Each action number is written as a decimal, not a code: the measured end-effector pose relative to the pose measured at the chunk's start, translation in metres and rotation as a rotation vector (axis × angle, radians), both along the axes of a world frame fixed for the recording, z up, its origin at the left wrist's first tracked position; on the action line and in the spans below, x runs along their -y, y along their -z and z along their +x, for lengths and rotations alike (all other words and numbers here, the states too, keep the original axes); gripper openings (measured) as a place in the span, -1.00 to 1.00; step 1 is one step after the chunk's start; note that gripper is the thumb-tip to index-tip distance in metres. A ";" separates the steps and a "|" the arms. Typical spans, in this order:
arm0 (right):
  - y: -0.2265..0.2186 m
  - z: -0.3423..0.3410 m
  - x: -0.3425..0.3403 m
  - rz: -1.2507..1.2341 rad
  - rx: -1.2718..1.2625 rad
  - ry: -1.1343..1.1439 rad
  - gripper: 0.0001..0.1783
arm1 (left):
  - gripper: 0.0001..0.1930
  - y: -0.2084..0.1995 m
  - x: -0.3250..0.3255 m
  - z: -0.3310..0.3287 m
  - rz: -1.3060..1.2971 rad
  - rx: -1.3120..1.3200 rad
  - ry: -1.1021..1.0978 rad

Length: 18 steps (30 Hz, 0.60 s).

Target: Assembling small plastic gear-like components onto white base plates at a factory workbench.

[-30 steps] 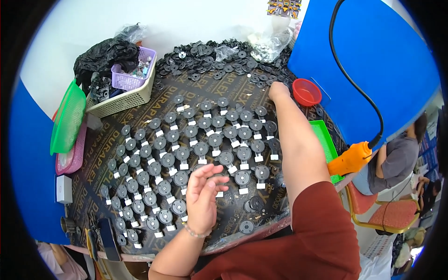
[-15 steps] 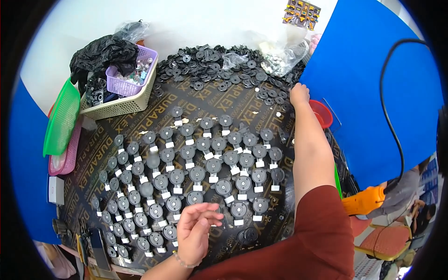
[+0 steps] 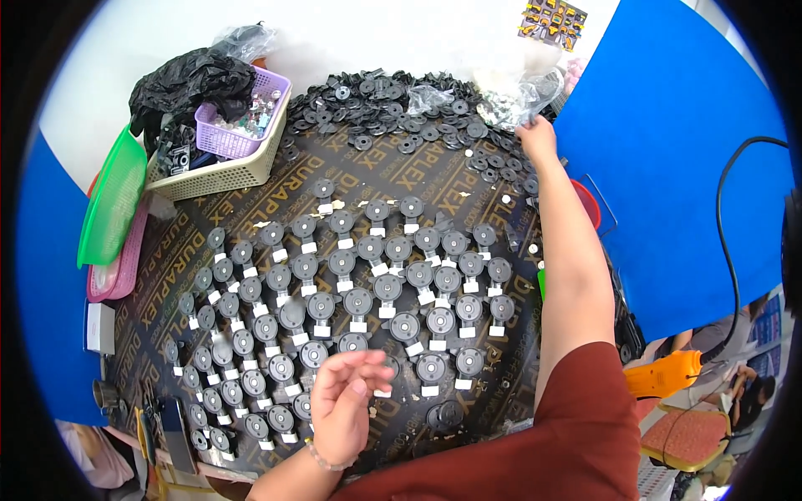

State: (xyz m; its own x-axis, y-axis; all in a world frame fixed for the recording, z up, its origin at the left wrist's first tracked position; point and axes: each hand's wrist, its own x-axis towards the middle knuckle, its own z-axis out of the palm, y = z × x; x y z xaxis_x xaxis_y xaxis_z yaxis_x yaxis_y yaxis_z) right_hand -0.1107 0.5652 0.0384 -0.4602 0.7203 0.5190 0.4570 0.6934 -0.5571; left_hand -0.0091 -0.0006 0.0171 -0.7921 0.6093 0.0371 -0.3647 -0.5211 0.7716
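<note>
My left hand (image 3: 341,409) hovers over the near part of the table, fingers loosely curved and apart, with nothing in it. Beneath and around it stand rows of round black plastic discs on small black stems with white tabs, such as this disc piece (image 3: 388,288). My right arm stretches to the far right, where my right hand (image 3: 539,140) is at the near edge of a clear plastic bag (image 3: 514,104) of small white pieces. Its fingers look bent together; their tips are hidden, and I cannot make out what they hold. Loose black discs (image 3: 493,165) lie beside it.
A heap of black discs (image 3: 384,108) runs along the wall. At the back left, a cream basket (image 3: 221,185) carries a purple basket (image 3: 225,144) and black plastic. A green basket (image 3: 113,200) leans left. A red bowl (image 3: 587,203) and an orange power tool (image 3: 664,376) are right.
My right hand has moved farther away, from beside the loose discs to the edge of the plastic bag. My left hand has stayed in nearly the same place. The view has shifted slightly.
</note>
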 end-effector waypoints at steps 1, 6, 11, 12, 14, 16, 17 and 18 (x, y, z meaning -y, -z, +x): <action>-0.008 -0.009 0.014 -0.191 -0.120 -0.151 -0.72 | -0.69 -0.003 0.000 0.000 -0.026 -0.016 -0.027; -0.092 -0.014 0.275 -0.667 0.127 -0.704 -0.62 | -0.52 -0.009 0.016 -0.013 -0.245 -0.374 -0.282; -0.071 0.028 0.410 -0.962 0.165 -1.392 -0.69 | -0.30 -0.019 0.014 -0.031 -0.716 -1.066 -0.647; -0.065 0.035 0.424 -1.183 0.078 -1.354 -0.69 | -0.30 -0.008 0.013 -0.038 -0.620 -1.015 -0.672; -0.069 0.044 0.442 -1.204 -0.071 -1.314 -0.71 | -0.40 -0.012 0.020 -0.042 -0.533 -0.928 -0.709; -0.059 0.056 0.449 -1.121 -0.142 -1.240 -0.70 | -0.50 -0.013 0.016 -0.045 -0.403 -0.810 -0.712; -0.050 0.059 0.445 -0.798 -0.073 -1.113 -0.66 | -0.52 -0.010 0.014 -0.046 -0.429 -0.781 -0.659; -0.051 0.069 0.445 -0.696 -0.019 -1.022 -0.63 | -0.53 -0.007 0.015 -0.045 -0.461 -0.749 -0.610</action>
